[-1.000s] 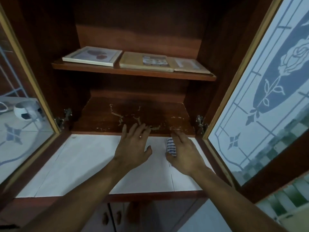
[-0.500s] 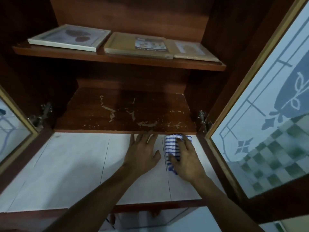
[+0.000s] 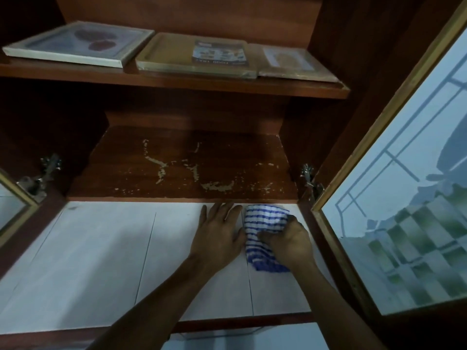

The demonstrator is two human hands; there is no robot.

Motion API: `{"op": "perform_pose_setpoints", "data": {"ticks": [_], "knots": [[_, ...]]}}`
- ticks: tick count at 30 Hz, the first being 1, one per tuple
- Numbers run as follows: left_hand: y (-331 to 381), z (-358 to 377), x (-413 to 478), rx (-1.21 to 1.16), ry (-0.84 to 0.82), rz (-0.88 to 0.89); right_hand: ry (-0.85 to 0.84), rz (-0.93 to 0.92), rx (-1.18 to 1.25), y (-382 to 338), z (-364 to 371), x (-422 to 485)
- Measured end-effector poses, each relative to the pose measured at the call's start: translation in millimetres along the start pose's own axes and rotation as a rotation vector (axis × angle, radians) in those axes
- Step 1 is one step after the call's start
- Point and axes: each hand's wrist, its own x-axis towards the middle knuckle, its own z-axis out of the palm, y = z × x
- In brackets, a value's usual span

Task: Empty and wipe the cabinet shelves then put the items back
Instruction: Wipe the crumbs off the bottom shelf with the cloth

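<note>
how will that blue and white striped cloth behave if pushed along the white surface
Probably floppy: the blue-and-white striped cloth lies bunched and wrinkled under the right hand. It should slide readily on the smooth white tiled surface, though it may fold over rather than keep shape.

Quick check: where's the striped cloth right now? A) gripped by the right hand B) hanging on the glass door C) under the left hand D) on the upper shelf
A: the right hand curls its fingers over the blue-striped cloth, while the left hand lies flat beside it.
</note>
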Motion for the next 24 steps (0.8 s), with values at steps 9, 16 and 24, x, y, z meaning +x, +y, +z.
{"op": "perform_pose_setpoints", "data": {"ticks": [9, 16, 24], "knots": [[-19, -20, 20, 0.032, 0.029, 0.017, -0.186, -0.131, 0.378, -35, -20, -2], [-47, -46, 33, 0.042, 0.068, 0.001, -0.236, -0.131, 0.699, -77, -32, 7], [-75, -56, 53, 0.138, 0.090, -0.095, -0.154, -0.262, 0.558, -120, -17, 44]]}}
